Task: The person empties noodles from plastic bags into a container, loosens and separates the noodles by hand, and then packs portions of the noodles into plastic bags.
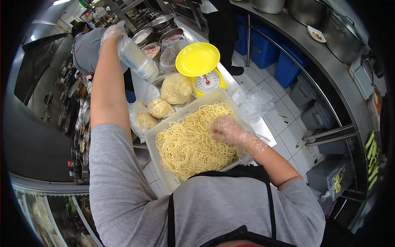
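A large translucent tub [164, 181] in front of me holds a heap of yellow noodles [189, 144]. My right hand [227, 131], in a clear plastic glove with a rubber band at the wrist, is in the noodles on the right side, its fingers curled down into them. Up at the far left, my raised left hand [112, 33] is closed around the top of a bundle of clear plastic bags [140, 61], which hangs slantwise. Beyond the tub stands a yellow dial scale [207, 83] with a yellow pan [198, 59]. Bagged noodles [176, 88] lie beside it.
Metal bowls [161, 22] and bagged food crowd the table's far end. Crumpled plastic [255, 103] lies at its right edge. A co-worker [88, 47] is at the left; another person [218, 29] stands ahead. Blue bins [263, 49] sit under the right counter [304, 45].
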A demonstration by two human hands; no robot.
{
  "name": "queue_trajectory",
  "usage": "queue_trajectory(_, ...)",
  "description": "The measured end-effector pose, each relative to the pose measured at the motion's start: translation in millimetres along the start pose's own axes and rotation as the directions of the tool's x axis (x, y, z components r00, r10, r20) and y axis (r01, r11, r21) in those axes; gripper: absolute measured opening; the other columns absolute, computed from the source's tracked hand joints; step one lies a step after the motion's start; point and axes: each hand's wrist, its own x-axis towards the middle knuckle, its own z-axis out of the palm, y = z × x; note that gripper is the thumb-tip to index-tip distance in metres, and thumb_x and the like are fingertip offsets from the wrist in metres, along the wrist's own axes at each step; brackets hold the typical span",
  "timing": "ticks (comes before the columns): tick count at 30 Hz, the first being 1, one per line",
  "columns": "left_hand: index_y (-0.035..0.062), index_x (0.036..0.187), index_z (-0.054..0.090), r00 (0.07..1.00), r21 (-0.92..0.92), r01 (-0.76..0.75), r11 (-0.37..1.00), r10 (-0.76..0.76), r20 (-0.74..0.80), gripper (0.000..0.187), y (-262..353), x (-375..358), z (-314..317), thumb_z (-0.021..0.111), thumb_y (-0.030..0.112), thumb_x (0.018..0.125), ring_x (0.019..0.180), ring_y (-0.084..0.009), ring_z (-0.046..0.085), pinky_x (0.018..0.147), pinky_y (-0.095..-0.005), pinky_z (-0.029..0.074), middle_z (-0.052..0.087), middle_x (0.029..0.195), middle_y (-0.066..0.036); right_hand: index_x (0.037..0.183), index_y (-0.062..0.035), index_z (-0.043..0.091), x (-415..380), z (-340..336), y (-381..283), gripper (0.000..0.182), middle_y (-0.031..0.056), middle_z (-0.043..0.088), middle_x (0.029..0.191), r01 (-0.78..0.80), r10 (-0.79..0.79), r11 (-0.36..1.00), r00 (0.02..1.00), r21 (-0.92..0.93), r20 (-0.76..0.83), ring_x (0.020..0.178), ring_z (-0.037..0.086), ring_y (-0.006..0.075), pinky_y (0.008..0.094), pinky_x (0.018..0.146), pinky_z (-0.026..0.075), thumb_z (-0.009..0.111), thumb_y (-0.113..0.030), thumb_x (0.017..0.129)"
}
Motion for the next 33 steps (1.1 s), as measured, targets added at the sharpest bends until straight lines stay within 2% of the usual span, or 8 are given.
queue_trajectory(4,0.0163,0.131,0.048,0.941,-0.242,0.335,0.911,-0.311,0.133,0.062,39.0,-28.9,-4.7,0.034,0.056,0.086,0.129,-0.0273,0.038,0.107,-0.0391,0.026,0.042,0.138,-0.012,0.081,-0.0078,0.060,-0.1,-2.0,-0.8,0.022,0.0102,0.058,0.088,-0.008,0.008,1.000,1.000,-0.029,-0.008,0.092,0.054,0.0292,0.0413,0.081,0.042,0.063,-0.029,0.079)
queue_trajectory(5,0.0085,0.126,0.052,0.981,-0.106,0.139,0.985,-0.122,0.154,0.053,16.8,9.4,29.3,0.045,0.045,0.088,0.119,-0.0280,0.049,0.098,-0.0405,0.037,0.054,0.127,-0.012,0.081,-0.0078,0.060,0.4,-2.6,0.2,0.022,0.0102,0.058,0.088,-0.006,0.005,0.999,1.000,-0.033,-0.011,0.092,0.054,0.0292,0.0413,0.081,0.042,0.063,-0.029,0.079)
queue_trajectory(18,0.0044,0.090,0.065,0.963,0.398,-0.230,0.888,0.268,-0.042,0.018,-39.1,28.6,37.4,0.061,0.004,0.072,0.097,-0.0321,0.061,0.078,-0.0397,0.051,0.065,0.099,-0.017,0.082,-0.0083,0.058,-0.6,-6.1,1.8,0.020,0.0091,0.056,0.088,-0.028,0.026,0.999,0.999,0.028,0.045,0.091,0.052,0.0285,0.0404,0.084,0.039,0.064,-0.027,0.080)
queue_trajectory(23,0.0098,0.106,0.062,0.994,0.458,0.025,0.888,0.027,-0.108,0.033,-48.6,14.0,0.8,0.063,0.023,0.075,0.105,-0.0245,0.057,0.089,-0.0334,0.046,0.063,0.108,-0.010,0.082,-0.0077,0.057,0.4,-2.9,3.5,0.020,0.0100,0.056,0.088,0.005,-0.007,0.999,1.000,0.047,0.027,0.092,0.051,0.0290,0.0409,0.085,0.039,0.064,-0.026,0.080)
queue_trajectory(25,0.0111,0.111,0.061,0.976,0.024,0.148,0.989,-0.142,-0.162,0.042,-57.4,20.2,-5.0,0.060,0.036,0.077,0.107,-0.0232,0.056,0.090,-0.0333,0.044,0.061,0.112,-0.011,0.083,-0.0075,0.057,1.2,-1.9,3.3,0.020,0.0102,0.055,0.088,-0.014,0.011,0.999,0.999,0.052,0.048,0.092,0.050,0.0295,0.0406,0.085,0.038,0.064,-0.026,0.079)
queue_trajectory(28,0.0132,0.119,0.060,0.912,-0.610,0.253,0.751,-0.395,-0.107,0.058,-59.4,16.5,-19.0,0.055,0.055,0.080,0.109,-0.0213,0.055,0.092,-0.0333,0.042,0.059,0.119,-0.012,0.083,-0.0075,0.057,1.1,1.7,6.4,0.019,0.0101,0.055,0.088,0.034,-0.035,0.998,0.999,0.050,0.016,0.092,0.050,0.0296,0.0404,0.085,0.039,0.065,-0.025,0.079)
queue_trajectory(31,0.0106,0.121,0.059,0.918,-0.607,0.320,0.728,-0.396,0.009,0.063,7.5,-38.3,-10.8,0.050,0.059,0.081,0.111,-0.0260,0.055,0.093,-0.0370,0.041,0.057,0.120,-0.018,0.083,-0.0077,0.058,0.2,3.9,7.9,0.019,0.0100,0.055,0.088,0.045,-0.045,0.998,0.999,0.052,-0.005,0.092,0.050,0.0297,0.0404,0.084,0.039,0.065,-0.024,0.079)
queue_trajectory(33,0.0047,0.116,0.060,0.953,-0.194,0.297,0.935,-0.276,0.127,0.059,19.7,-25.6,5.0,0.048,0.053,0.084,0.112,-0.0314,0.054,0.094,-0.0405,0.041,0.058,0.117,-0.021,0.081,-0.0068,0.059,1.6,0.9,4.8,0.019,0.0106,0.057,0.087,0.022,-0.022,0.999,1.000,0.039,-0.002,0.091,0.052,0.0297,0.0403,0.083,0.040,0.065,-0.024,0.079)
